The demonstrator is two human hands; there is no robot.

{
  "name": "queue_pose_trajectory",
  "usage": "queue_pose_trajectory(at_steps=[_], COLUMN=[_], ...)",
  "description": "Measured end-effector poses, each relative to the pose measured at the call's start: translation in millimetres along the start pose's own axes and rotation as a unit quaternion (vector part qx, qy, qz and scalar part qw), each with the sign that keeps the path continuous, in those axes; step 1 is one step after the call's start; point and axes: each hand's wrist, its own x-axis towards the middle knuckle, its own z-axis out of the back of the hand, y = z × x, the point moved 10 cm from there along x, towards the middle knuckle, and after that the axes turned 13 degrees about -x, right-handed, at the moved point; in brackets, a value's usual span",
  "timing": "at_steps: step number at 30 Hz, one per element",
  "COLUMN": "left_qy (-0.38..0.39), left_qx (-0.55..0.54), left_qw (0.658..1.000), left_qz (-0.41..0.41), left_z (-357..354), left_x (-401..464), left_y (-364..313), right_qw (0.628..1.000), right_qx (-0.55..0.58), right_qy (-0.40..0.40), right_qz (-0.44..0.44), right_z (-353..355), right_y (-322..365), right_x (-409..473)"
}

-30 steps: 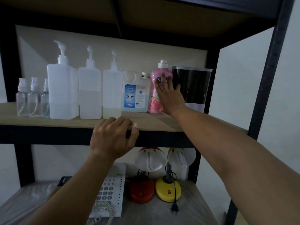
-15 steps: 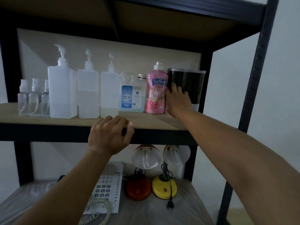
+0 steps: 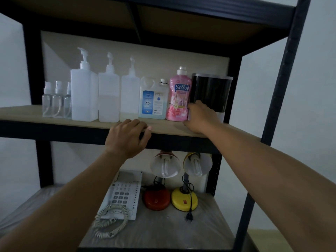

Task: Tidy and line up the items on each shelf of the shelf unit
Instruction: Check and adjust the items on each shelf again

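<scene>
On the middle shelf (image 3: 23, 113) a row stands along the back: three small spray bottles (image 3: 56, 100), three white pump bottles (image 3: 109, 95), a blue-labelled jug (image 3: 153, 100), a pink SoSoft bottle (image 3: 179, 95) and a black container (image 3: 211, 91) at the right end. My right hand (image 3: 200, 119) is at the black container's lower left, beside the pink bottle, with its fingers curled round the base. The fingers of my left hand (image 3: 127, 137) are curled over the shelf's front edge.
The lower shelf (image 3: 163, 230) holds a white corded telephone (image 3: 121, 197), a red desk lamp (image 3: 157, 197) and a yellow desk lamp (image 3: 184, 199) with a loose plug. Black steel uprights (image 3: 283, 88) frame the unit, and another shelf board runs overhead.
My right hand left the pink bottle, moved right to the black container and slid down to its base. My left hand stayed on the shelf edge.
</scene>
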Motion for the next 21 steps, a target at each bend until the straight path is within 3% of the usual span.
queue_pose_trajectory(at_steps=[6, 13, 21], left_qy=[0.018, 0.023, -0.01], left_qx=[-0.001, -0.03, -0.048], left_qw=[1.0, 0.998, 0.998], left_qz=[0.026, -0.05, -0.031], left_z=[22, 33, 35], left_x=[-7, -19, -12], left_y=[35, 61, 67], right_qw=[0.991, 0.977, 0.989], right_qx=[0.088, 0.089, 0.011], right_qy=[-0.073, -0.154, -0.104], right_qz=[0.071, 0.114, 0.104], right_z=[50, 93, 80], right_y=[77, 149, 168], right_x=[5, 28, 54])
